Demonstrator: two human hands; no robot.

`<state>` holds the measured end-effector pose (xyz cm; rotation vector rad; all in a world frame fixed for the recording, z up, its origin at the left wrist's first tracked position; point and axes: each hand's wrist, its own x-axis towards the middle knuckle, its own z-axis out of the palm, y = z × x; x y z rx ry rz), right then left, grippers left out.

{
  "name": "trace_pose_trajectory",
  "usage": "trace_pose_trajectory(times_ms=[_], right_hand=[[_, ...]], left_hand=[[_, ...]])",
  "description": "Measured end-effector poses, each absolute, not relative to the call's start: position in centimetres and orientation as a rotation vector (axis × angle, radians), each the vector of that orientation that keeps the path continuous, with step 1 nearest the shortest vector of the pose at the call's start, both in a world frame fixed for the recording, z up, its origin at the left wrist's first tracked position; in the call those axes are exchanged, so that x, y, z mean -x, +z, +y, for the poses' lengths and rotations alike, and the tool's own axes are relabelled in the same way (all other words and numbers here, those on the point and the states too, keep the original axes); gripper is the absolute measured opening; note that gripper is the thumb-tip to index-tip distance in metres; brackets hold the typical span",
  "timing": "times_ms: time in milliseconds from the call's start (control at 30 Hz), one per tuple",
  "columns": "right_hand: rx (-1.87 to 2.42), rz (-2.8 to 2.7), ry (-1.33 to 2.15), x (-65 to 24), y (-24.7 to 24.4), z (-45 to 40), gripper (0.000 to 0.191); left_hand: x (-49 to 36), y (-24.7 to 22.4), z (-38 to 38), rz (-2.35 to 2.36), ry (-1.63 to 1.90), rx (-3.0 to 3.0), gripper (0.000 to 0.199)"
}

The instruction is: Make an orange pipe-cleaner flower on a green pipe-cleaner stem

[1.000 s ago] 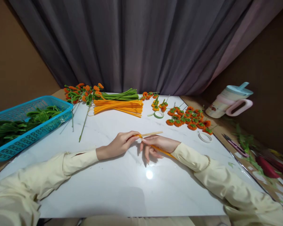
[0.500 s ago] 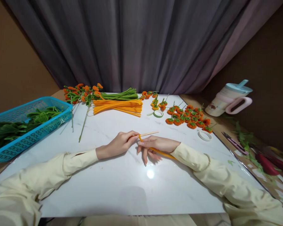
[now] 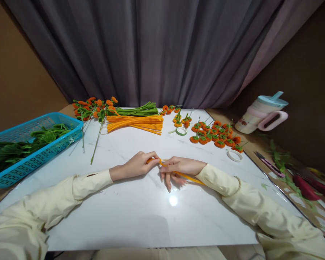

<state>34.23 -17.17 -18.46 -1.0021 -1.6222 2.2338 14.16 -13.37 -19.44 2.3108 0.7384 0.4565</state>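
Note:
Near the middle of the white table, my left hand (image 3: 139, 164) is closed in a pinch on an orange pipe cleaner (image 3: 190, 177) and a thin pale wooden stick (image 3: 165, 159). The pipe cleaner bends around the stick at my left fingertips. My right hand (image 3: 182, 165) grips the same pipe cleaner between thumb and index finger, its other fingers hanging loosely below. From there the long end runs under my right palm toward the cuff. Most of the stick is hidden behind my right hand.
Orange pipe cleaners (image 3: 135, 124) and green ones (image 3: 141, 109) lie behind my hands. A blue basket (image 3: 43, 144) of green pieces stands left. Orange flowers (image 3: 213, 135), green tape (image 3: 181, 131), white tape (image 3: 234, 156), snips (image 3: 269, 165) and a tumbler (image 3: 260, 115) are to the right.
The stick has turned, its free end swinging from in front of my right hand to behind it. My right hand has shifted slightly right, and the pipe cleaner remains held.

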Motion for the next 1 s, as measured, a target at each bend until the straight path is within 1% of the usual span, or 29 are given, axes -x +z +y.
trace_pose_trajectory(times_ms=[200,433,633,1000], right_hand=[[0.979,-1.61,2.261,-34.4,-18.5,-17.0,0.029],[0.974,-1.541,2.335,-35.0,-18.5,-16.5,0.03],[0.933,-1.507,2.36,-35.2,-18.6,-16.4,0.031],[0.919,-1.476,2.354,-35.8,-18.6,-16.3,0.029]], left_hand=[[-14.1,-18.3,-12.4,0.674,0.292,-2.195,0.026],[-14.1,-18.1,-12.0,0.661,0.238,-2.108,0.03],[-14.0,-18.3,-12.3,0.587,0.205,-2.317,0.033],[-13.6,-18.9,-12.8,0.487,0.224,-2.625,0.027]])
